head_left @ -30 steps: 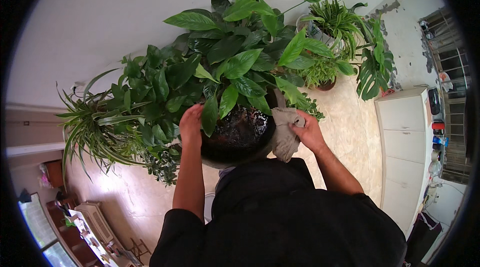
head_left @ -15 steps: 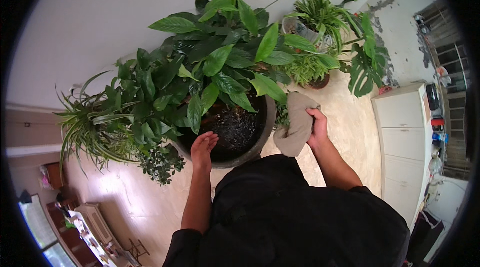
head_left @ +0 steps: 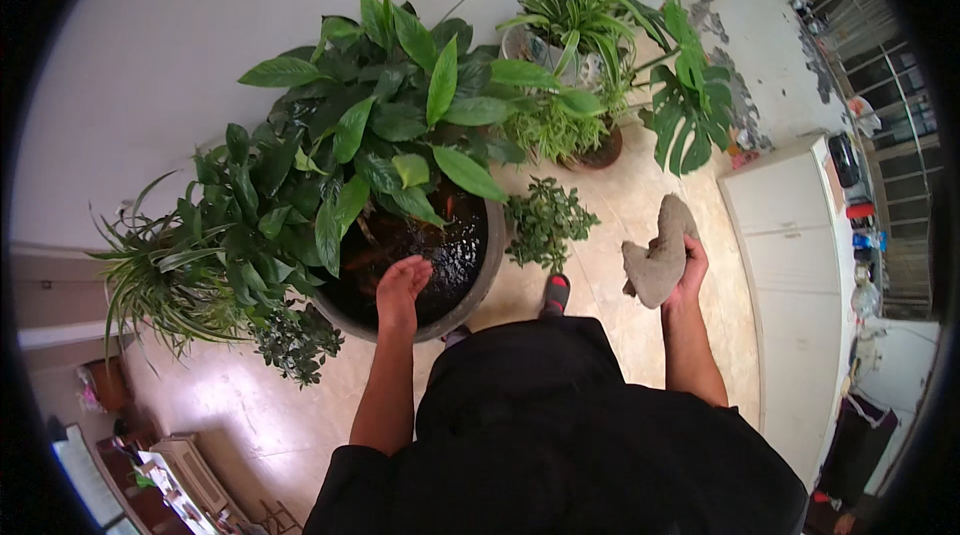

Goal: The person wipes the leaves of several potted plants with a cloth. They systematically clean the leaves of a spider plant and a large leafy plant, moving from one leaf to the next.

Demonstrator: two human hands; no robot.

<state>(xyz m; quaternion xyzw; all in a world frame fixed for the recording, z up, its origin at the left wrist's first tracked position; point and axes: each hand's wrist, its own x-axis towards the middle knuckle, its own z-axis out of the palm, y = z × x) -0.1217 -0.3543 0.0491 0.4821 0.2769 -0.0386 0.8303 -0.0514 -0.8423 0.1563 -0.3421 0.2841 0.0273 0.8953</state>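
Observation:
My right hand [head_left: 688, 273] holds a crumpled grey-brown cloth [head_left: 660, 260] above the tiled floor, well to the right of a big round pot. Dark water [head_left: 452, 270] fills the pot [head_left: 478, 300], and several orange fish [head_left: 450, 206] show in it. Over the near part of the water hovers my left hand [head_left: 403, 285], empty, its fingers stretched out. Broad green leaves [head_left: 385, 120] of a large plant overhang the far side of the pot and hide part of the water.
A small leafy plant [head_left: 548, 223] stands right of the pot, with more potted plants [head_left: 575, 25] behind. Spider-plant leaves [head_left: 160, 270] spread at the left. A white cabinet [head_left: 785, 265] lines the right side. My slippered foot [head_left: 556, 293] shows near the pot.
My right hand has carried the cloth to the right, away from the pot's rim. The view has shifted, uncovering the small plant and my foot. My left hand stays over the water.

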